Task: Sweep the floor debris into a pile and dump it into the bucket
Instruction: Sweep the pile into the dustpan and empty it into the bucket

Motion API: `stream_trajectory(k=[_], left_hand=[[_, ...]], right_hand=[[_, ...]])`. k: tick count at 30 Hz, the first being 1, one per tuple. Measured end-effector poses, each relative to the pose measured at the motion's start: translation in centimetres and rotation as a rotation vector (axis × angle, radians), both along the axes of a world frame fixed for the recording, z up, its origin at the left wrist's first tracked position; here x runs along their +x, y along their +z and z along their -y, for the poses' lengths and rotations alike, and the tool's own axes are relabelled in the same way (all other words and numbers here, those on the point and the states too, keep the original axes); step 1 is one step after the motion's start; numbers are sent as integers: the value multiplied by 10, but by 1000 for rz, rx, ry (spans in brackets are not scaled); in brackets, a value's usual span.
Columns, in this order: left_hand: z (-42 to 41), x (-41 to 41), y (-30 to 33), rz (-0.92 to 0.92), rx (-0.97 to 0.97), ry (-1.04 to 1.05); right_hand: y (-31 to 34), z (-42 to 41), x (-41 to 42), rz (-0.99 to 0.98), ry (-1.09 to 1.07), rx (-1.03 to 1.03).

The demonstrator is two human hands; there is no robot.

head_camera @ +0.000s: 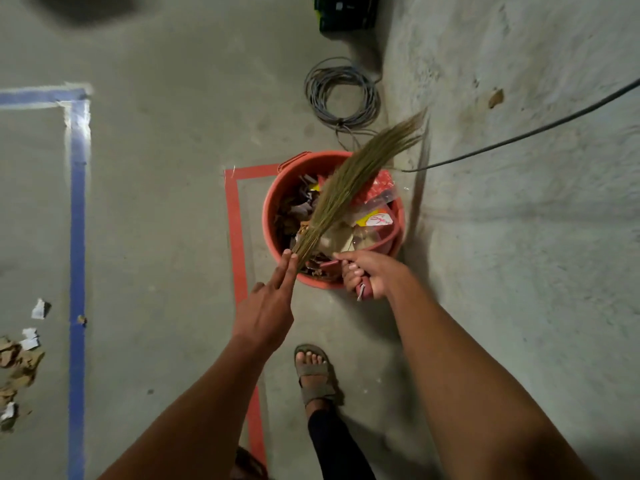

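Observation:
A red bucket (268, 216) stands on the concrete floor, filled with paper scraps, wrappers and dry leaves (294, 209). My left hand (266, 313) holds the base of a grass broom (349, 181) at the bucket's near rim, two fingers straight along it. The bristles slant up and right across the bucket. My right hand (370, 271) grips the handle of a red dustpan (382, 239), which is tipped into the bucket's right side.
Torn paper and cardboard scraps (17, 362) lie at the far left, beyond a blue tape line (78, 237). Red tape (235, 220) marks the bucket's spot. A coiled cable (341, 91) and a dark box (346, 12) sit behind. A rough wall (519, 237) rises on the right. My sandalled foot (315, 372) is below.

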State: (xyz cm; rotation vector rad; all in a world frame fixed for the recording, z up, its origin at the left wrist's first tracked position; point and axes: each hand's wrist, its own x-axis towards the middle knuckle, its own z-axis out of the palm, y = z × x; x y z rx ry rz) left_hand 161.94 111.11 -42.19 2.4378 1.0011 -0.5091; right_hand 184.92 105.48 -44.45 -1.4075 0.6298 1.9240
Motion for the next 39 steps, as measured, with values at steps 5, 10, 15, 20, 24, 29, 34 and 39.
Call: stream_trajectory(k=[5,10,15,20,24,29,34,39], left_hand=[[0,6,8,-16,5,-40],[-3,8,22,-66,10,-77],[-9,1,40,-86,40,-92],[-12,-15,49,-101,78,-126],[-9,-30,55,-106,98,-138],[-8,-47,61,-118,127,-143],[-15,-64,69,-88,169,-101],[-29,-79,74,-63,213,-68]], right_hand=[[21,-16,23,86,242,-74],[50,-20,36,147,405,-120],[66,-13,40,260,563,-199],[95,-4,35,534,755,-226],[120,6,28,913,979,-294],[126,14,10,867,959,-310],[117,18,-10,884,870,-285],[109,17,-11,811,818,-301]])
